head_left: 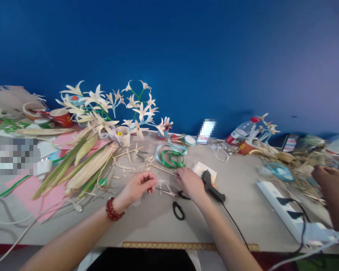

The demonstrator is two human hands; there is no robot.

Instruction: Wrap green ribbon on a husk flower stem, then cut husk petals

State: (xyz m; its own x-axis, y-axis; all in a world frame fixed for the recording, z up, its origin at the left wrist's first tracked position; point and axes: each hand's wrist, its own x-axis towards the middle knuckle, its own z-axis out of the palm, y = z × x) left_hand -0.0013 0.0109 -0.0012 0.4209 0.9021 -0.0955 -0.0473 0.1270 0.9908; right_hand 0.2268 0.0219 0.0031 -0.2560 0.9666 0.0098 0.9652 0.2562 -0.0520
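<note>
My left hand, with a red bead bracelet at the wrist, is closed in a pinch above the table. A small pale sliver shows by its fingertips, too faint to name. My right hand reaches down beside the green ribbon, at the end of a thin stick. Its fingertips are mostly hidden. Open-bladed scissors with black handles lie between my hands, one handle partly under the right. Right of that hand lies a black glue gun near a small white tray.
Corn husks lie on pink paper at left. Husk flowers stand behind, near a paper cup. A bottle and power strip are right, beside another person's hand. A patterned strip borders the front.
</note>
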